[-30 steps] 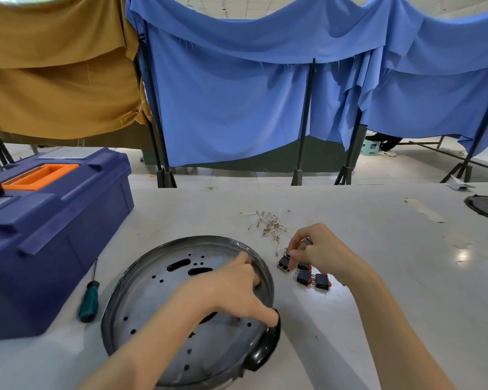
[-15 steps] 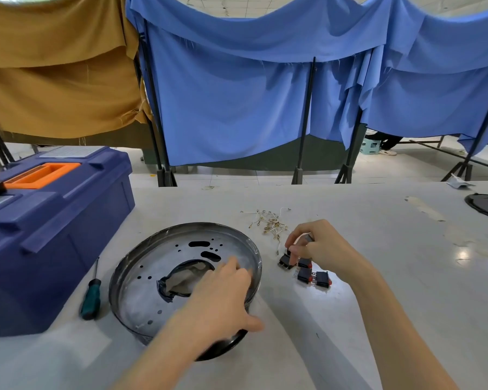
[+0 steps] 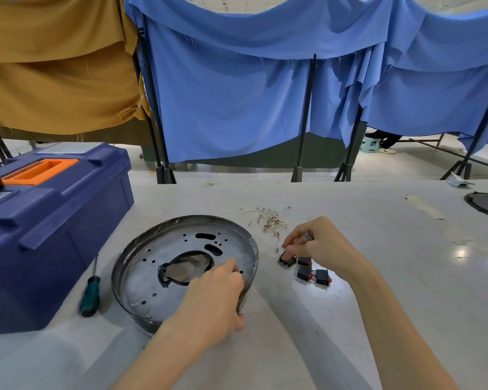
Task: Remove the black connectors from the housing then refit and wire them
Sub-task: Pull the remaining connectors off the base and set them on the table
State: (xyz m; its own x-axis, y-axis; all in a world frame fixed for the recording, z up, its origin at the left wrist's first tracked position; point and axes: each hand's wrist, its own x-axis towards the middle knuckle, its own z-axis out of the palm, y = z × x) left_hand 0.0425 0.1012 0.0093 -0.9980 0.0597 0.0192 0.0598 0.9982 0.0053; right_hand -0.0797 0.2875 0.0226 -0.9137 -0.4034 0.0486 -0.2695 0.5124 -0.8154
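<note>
Left hand [image 3: 212, 299] has its fingers curled over the near right rim of the housing [image 3: 152, 266], a round metal pan sitting mid-desk [image 3: 378, 277] and tipped a bit. Right hand [image 3: 319, 246] is curled down and pinching one of the black connectors [image 3: 312, 273], a small cluster with red bits just right of the housing. Blue curtains [image 3: 237, 94] hang behind. Blue toolbox [image 3: 54, 220] on the left has an orange handle; its lid label is too blurry to read. A green screwdriver [image 3: 90, 294] lies between toolbox and housing, and wire bits [image 3: 271, 220] lie just beyond the right hand.
</note>
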